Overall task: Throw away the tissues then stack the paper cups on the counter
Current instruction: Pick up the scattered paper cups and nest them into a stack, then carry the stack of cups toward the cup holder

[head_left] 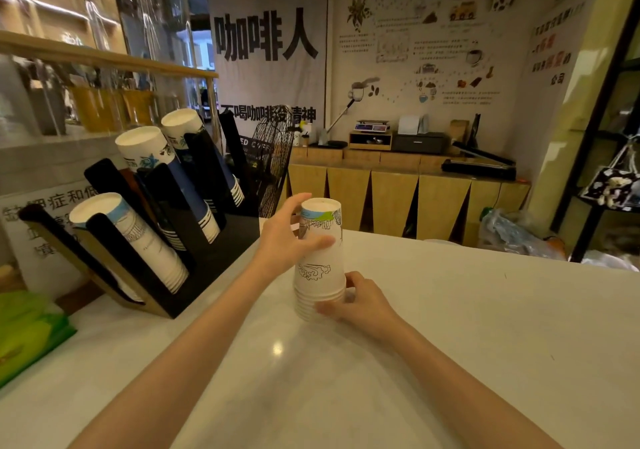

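1. Paper cup stack stands upside down on counter, long axis vertical.
2. Upper cup is gripped by left hand.
3. Nested rims are pinched by right hand, directly below.

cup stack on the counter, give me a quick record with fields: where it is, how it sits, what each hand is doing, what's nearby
stack: paper cups nested upside down, upright on the white counter
left hand: left hand wrapped around the upper cup, thumb across its front
right hand: right hand in a grip on the rims at the bottom of the stack
loose cups on counter: none visible
tissues: none visible on the counter
nearby: black cup holder to the left, with slanted rows of cups; green packet at the left edge
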A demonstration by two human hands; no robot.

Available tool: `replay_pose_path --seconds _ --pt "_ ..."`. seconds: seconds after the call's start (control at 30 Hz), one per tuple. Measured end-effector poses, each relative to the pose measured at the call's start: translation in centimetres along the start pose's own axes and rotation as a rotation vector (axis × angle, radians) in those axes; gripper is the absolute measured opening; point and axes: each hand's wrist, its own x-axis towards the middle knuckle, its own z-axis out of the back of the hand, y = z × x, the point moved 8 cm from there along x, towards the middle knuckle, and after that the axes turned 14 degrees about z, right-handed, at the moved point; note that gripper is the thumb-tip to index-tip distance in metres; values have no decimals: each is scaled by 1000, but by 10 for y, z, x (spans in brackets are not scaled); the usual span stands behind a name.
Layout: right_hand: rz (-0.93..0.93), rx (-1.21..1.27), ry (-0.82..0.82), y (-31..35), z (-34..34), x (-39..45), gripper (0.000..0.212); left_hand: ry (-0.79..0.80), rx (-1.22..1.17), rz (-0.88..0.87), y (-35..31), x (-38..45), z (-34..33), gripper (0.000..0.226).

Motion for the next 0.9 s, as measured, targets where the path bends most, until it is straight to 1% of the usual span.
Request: replay_pose_path --seconds 0.07,0.13,0.23,0.33,0.43,0.53,0.6,0.7,0.8,0.9 --pt "-5 25 -23 -3 -2 -1 75 2 -32 17 5 -1 -2 79" --pt "0 29 -31 -5 -2 0 77 14 -32 46 13 -3 -6 87" --pt "35 58 37 -1 -5 3 96 74 32 126 32 -8 -17 102" --pt "72 117 98 4 -13 5 104 176 80 257 65 -15 -27 109" --pt "97 85 88 3 -15 7 108 267 69 351 92 -26 -37 103" --pt "105 78 46 4 -14 9 108 263 -42 401 102 -30 -37 90" --pt "104 101 10 8 -15 11 108 240 -77 401 101 -27 -31 86" --pt "118 155 -48 24 -17 18 101 192 -93 355 91 -23 -14 84" --pt "153 187 -103 48 -18 28 102 123 -69 241 64 -21 14 79" --pt "239 251 -154 86 -21 41 101 -1 -5 128 33 -23 54 86"
